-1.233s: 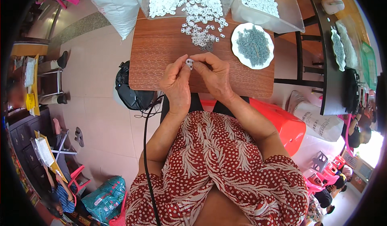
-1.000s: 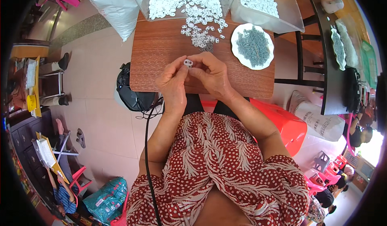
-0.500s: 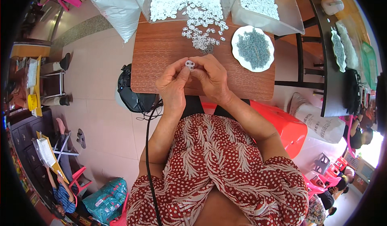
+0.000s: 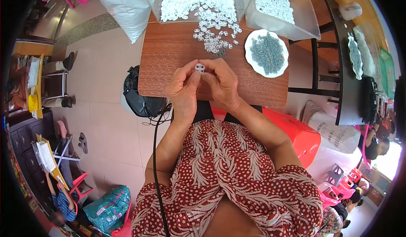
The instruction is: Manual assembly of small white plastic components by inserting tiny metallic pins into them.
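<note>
Between hands; white pieces, more visible

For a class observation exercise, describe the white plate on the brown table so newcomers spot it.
Find the brown table at top centre. Near its right edge, below the clear right bin, sits the white plate. Unlike the bin with white pieces, it has a wavy rim and heaped thin grey pieces.
</note>
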